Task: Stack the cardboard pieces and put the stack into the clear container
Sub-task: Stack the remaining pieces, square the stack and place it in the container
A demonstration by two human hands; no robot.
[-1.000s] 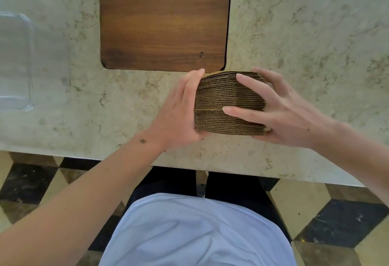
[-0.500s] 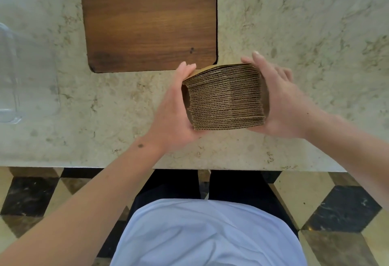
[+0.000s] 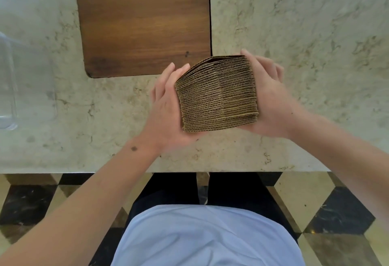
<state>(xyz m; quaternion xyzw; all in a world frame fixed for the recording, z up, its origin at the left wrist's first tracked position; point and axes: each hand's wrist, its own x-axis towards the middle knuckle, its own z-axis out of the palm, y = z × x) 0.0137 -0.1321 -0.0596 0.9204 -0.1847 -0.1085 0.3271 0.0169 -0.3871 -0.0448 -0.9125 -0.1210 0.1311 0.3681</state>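
A thick stack of brown corrugated cardboard pieces (image 3: 217, 95) is held just above the marble table, its layered edges facing me. My left hand (image 3: 166, 107) presses flat against its left side, fingers straight and pointing away from me. Against the right side presses my right hand (image 3: 271, 101), with the thumb along the stack's far right corner and the fingers stretched out behind. The stack is squeezed between both palms. The clear container (image 3: 12, 89) stands at the table's left edge, well left of the stack, and only part of it shows.
A dark wooden board (image 3: 143, 21) lies set into the marble table (image 3: 315, 34), just beyond and left of the stack. The table's near edge (image 3: 105, 170) runs right in front of my body, with checkered floor below.
My right fingers have come off the stack's front and now lie along its right side. The stack has been squared up and lifted between both hands.
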